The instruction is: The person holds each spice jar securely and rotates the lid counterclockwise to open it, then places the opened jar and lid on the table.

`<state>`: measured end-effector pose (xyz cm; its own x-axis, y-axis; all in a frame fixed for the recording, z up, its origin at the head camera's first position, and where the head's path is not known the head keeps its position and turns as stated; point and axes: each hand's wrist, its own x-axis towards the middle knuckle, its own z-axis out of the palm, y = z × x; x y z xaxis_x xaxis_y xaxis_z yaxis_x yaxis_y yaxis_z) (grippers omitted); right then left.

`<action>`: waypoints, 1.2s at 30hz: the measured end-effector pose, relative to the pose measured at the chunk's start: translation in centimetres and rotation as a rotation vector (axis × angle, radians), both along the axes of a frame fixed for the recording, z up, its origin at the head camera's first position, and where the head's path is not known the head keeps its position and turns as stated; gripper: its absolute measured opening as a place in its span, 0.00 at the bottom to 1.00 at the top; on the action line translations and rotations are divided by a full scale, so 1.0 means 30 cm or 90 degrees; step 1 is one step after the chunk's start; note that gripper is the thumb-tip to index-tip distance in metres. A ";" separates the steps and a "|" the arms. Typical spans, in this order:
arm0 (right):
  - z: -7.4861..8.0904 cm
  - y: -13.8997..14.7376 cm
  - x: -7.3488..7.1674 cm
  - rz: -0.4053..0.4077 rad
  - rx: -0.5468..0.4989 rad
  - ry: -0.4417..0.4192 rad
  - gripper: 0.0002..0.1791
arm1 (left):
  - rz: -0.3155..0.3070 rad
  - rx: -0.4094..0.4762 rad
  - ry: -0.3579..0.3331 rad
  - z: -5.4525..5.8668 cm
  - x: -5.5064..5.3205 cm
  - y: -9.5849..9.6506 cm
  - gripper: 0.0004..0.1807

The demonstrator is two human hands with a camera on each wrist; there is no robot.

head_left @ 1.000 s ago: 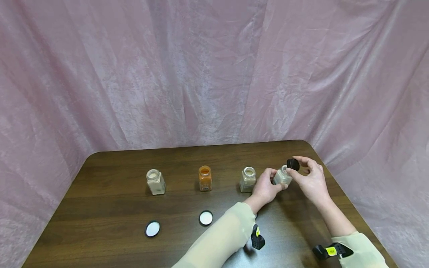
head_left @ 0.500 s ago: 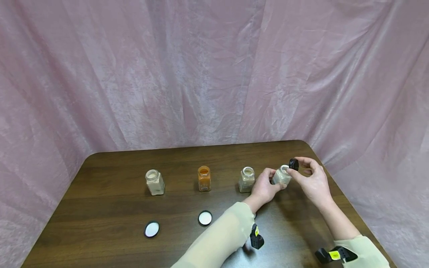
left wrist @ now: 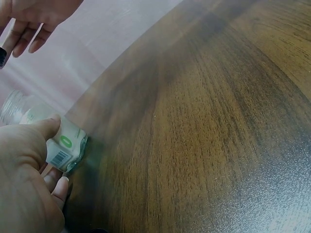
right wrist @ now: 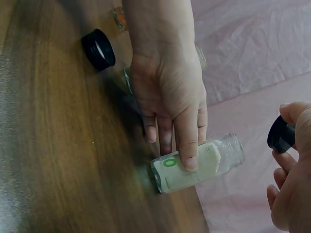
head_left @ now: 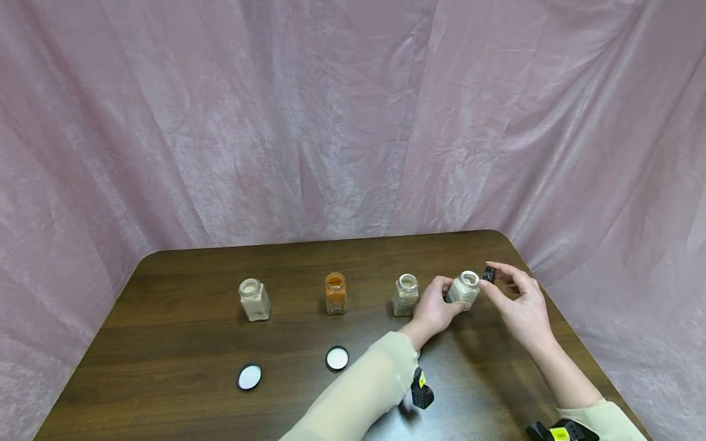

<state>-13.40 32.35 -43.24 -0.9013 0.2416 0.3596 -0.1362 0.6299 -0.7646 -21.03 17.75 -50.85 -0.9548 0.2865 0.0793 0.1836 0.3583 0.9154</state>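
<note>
In the head view, my left hand grips a small glass jar of pale powder around its body, near the table's right side. The jar's mouth is uncovered, and a label with green print shows on the jar in the right wrist view. My right hand pinches a black screw lid between thumb and fingers, just right of the jar's mouth. A gap separates the lid from the glass rim in the right wrist view.
Uncovered jars stand in a row: one of pale powder at left, an orange one, and another pale jar beside my left hand. Two lids lie white side up. Another black lid is near my left forearm.
My right hand has drawn the black lid off to the right, away from the jar's mouth, and the lid has turned edge-on. The left hand keeps its hold on the jar, now tilted less.
</note>
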 end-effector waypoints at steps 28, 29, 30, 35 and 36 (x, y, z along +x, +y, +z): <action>-0.091 0.042 0.123 0.027 0.052 -0.168 0.33 | -0.002 0.020 -0.006 -0.003 0.000 -0.001 0.26; -0.098 0.043 0.125 0.031 0.052 -0.168 0.32 | -0.003 0.020 -0.007 -0.003 0.000 -0.002 0.26; -0.106 0.043 0.127 0.035 0.054 -0.169 0.32 | -0.002 0.019 -0.008 -0.003 0.001 -0.002 0.26; -0.141 0.036 0.133 0.059 0.074 -0.181 0.31 | -0.003 0.014 -0.016 0.000 0.004 -0.003 0.26; -0.146 0.034 0.134 0.064 0.077 -0.187 0.31 | -0.004 0.013 -0.017 0.001 0.004 -0.002 0.26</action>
<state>-9.38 33.38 -47.62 -0.9880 0.1171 0.1008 0.0131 0.7136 -0.7004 -20.90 17.68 -50.81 -0.9550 0.2904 0.0596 0.1610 0.3391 0.9269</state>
